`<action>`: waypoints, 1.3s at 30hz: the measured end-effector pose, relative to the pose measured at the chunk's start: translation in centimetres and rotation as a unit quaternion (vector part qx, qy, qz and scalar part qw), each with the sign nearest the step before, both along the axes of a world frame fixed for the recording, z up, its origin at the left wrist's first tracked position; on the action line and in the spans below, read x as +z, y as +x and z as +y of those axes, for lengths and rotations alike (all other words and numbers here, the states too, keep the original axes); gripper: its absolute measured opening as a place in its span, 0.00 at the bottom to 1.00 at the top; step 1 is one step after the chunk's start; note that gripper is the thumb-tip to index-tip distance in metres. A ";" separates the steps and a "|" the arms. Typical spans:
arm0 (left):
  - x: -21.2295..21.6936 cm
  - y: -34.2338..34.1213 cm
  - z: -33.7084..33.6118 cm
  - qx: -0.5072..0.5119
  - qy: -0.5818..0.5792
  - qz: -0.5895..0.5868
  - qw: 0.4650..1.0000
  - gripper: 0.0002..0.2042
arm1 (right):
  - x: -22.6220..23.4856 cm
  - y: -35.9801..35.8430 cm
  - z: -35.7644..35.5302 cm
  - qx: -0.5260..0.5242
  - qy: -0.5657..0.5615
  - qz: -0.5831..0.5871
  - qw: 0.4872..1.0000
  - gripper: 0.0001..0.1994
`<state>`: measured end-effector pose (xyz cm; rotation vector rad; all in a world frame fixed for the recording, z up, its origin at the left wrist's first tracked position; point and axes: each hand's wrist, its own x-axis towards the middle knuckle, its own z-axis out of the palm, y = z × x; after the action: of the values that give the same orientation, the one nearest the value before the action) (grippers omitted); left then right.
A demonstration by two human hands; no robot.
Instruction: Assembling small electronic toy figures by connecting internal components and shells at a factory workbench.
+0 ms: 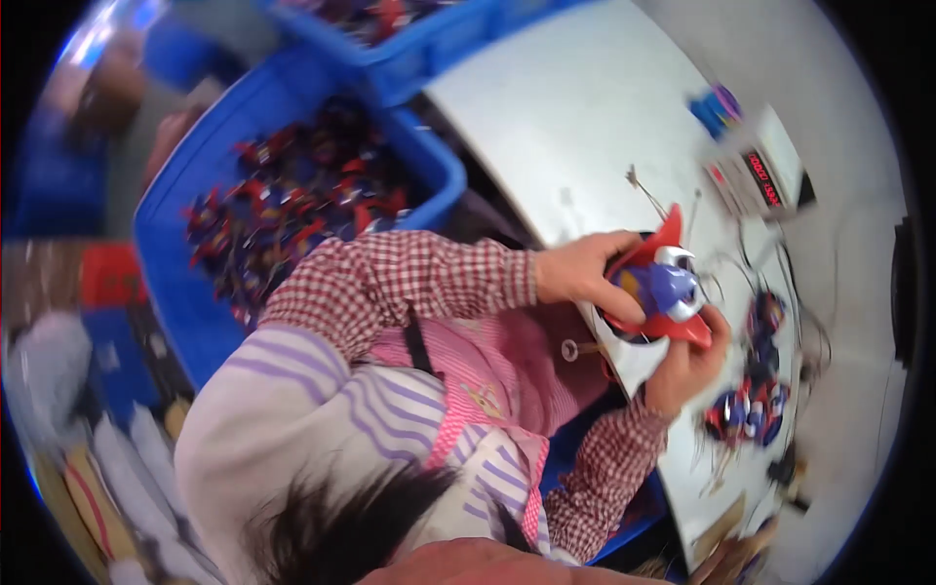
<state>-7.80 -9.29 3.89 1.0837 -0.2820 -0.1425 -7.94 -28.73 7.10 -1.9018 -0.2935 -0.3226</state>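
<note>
Left hand (585, 277) and right hand (690, 365) grip a blue-and-red toy (663, 285) over a white table's (561, 112) near edge, its eyes facing the wall (868, 166), long axis, red tip to red tip, roughly edgewise, bare tabletop open leftward.

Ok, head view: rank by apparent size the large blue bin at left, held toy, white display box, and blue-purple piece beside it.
1. Large blue bin
2. Held toy and white display box: too alike to rank
3. Blue-purple piece

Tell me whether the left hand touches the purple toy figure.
Touching; the head view shows the left hand gripping the purple toy figure, thumb against its side.
</note>
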 end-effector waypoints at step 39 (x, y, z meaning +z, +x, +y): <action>-18.6 -49.3 33.7 -0.061 0.402 0.503 0.762 0.37 | -6.4 -2.7 12.5 0.380 -0.244 0.010 0.892 0.12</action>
<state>-57.07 24.40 -14.71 1.6658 0.7716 -1.0044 -10.68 -16.24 0.73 -2.0932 -1.1512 0.3347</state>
